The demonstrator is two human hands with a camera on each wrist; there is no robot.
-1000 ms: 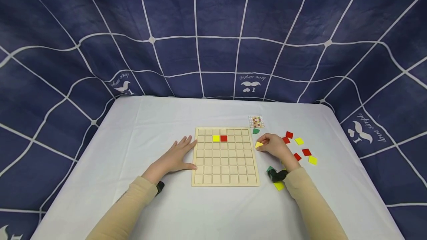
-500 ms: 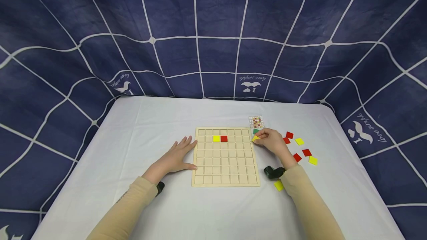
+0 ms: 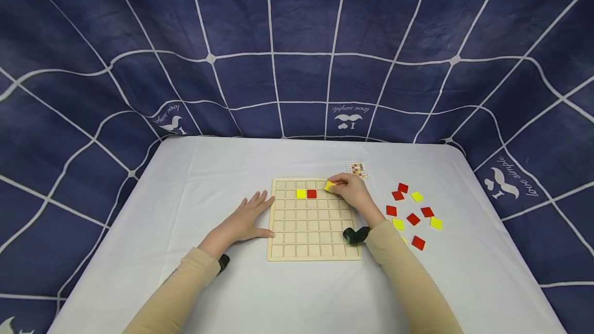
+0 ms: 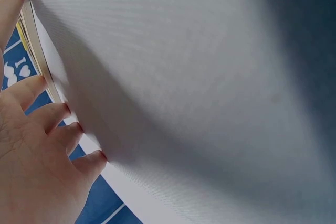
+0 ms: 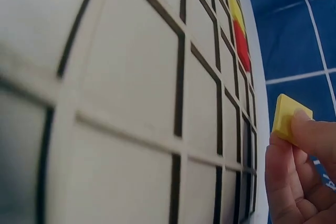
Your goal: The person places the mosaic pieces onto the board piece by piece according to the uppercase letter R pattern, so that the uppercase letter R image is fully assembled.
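Observation:
A yellow square tile (image 5: pixel 287 116) is pinched between the thumb and fingers of my right hand (image 3: pixel 351 189), over the upper right part of a wooden grid board (image 3: pixel 301 226). Two tiles lie side by side in the board's second row: a yellow one (image 3: pixel 301 194) and a red one (image 3: pixel 312 194). My left hand (image 3: pixel 241 220) rests spread on the table at the board's left edge, thumb and fingertips right at its side. In the left wrist view, the fingers (image 4: pixel 58 114) line up along the board's edge (image 4: pixel 39 51).
Several loose red tiles (image 3: pixel 418 243) and yellow tiles (image 3: pixel 435 222) lie scattered on the white tablecloth (image 3: pixel 223 169) right of the board. A small printed pattern card (image 3: pixel 356 169) lies behind the board's right corner. Blue grid-patterned cloth (image 3: pixel 301 76) hangs around the table.
My right hand has moved left with the yellow tile, from beside the board to over its upper right cells. More tiles on the right now show. My left hand has stayed put.

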